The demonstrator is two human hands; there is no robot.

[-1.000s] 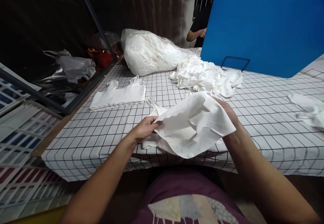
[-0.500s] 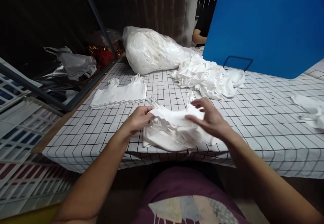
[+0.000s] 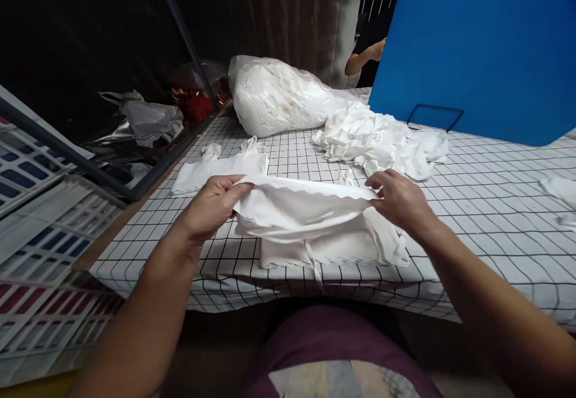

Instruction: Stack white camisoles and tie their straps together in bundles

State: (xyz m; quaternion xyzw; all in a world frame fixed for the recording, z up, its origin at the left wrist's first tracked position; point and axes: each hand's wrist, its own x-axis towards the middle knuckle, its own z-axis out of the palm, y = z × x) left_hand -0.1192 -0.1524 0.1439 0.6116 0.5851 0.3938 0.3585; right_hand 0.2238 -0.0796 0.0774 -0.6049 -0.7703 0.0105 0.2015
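Observation:
A white camisole (image 3: 301,206) with a scalloped edge is stretched sideways between my two hands. My left hand (image 3: 211,206) pinches its left end between thumb and fingers. At the right end, my right hand (image 3: 398,199) is closed on the edge with thumb and fingertips. The cloth sags in the middle, and a thin strap dangles toward the table's front edge. Beneath it more white camisoles (image 3: 346,247) lie flat, partly hidden by the held one. Beyond my left hand sits a neat stack of folded white camisoles (image 3: 240,167) with their straps pointing away from me.
A loose heap of white garments (image 3: 382,140) lies on the checked tablecloth (image 3: 495,218), beside a full clear plastic bag (image 3: 283,95). A blue board (image 3: 472,50) stands at the back right. White plastic crates (image 3: 58,236) flank the left side. Another person's arm (image 3: 364,59) shows behind the board.
My hands have moved apart and drawn the top camisole wide, lifting it off those below. My right hand has closed on its edge. The other person's forearm has risen.

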